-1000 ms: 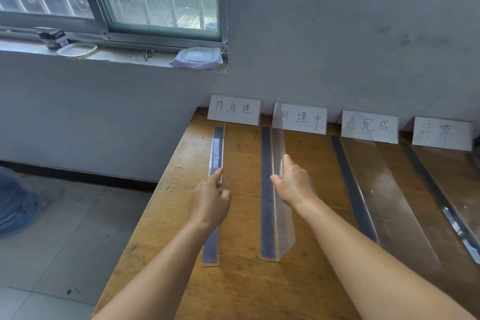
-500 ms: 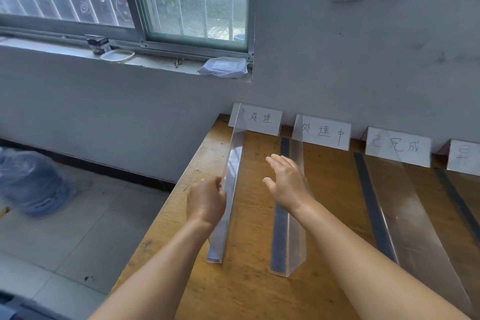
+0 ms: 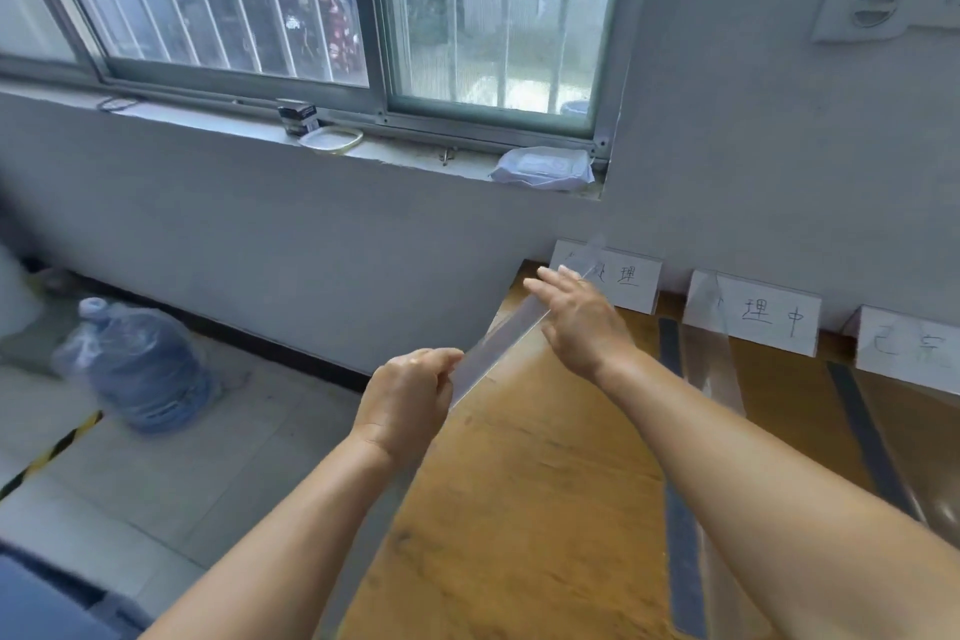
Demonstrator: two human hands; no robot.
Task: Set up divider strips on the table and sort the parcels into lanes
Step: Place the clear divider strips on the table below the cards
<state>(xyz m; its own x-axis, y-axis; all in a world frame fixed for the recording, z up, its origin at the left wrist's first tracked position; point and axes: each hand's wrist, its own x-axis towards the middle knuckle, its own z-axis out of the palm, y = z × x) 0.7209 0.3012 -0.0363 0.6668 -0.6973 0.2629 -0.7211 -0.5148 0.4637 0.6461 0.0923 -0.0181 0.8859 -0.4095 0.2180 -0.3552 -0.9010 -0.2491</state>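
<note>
Between the two hands, a clear divider strip (image 3: 498, 348) is now tilting up off the wooden table (image 3: 545, 483), where earlier it was standing. Left hand (image 3: 405, 403) is gripping its near part with curled fingers; right hand (image 3: 582, 322) is touching the far part, fingers straight.

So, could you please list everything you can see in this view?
strip: 1, clear, held above the table's left edge
standing divider: 1, clear, on the table by the second card
cards: 3 visible, white, along the wall
table: 1, wooden, lower right
water jug: 1, blue, on the floor
packet: 1, white, on the sill
dish: 1, clear, on the sill
left hand: grips the strip's middle
right hand: fingers straight, on the strip's far part
</note>
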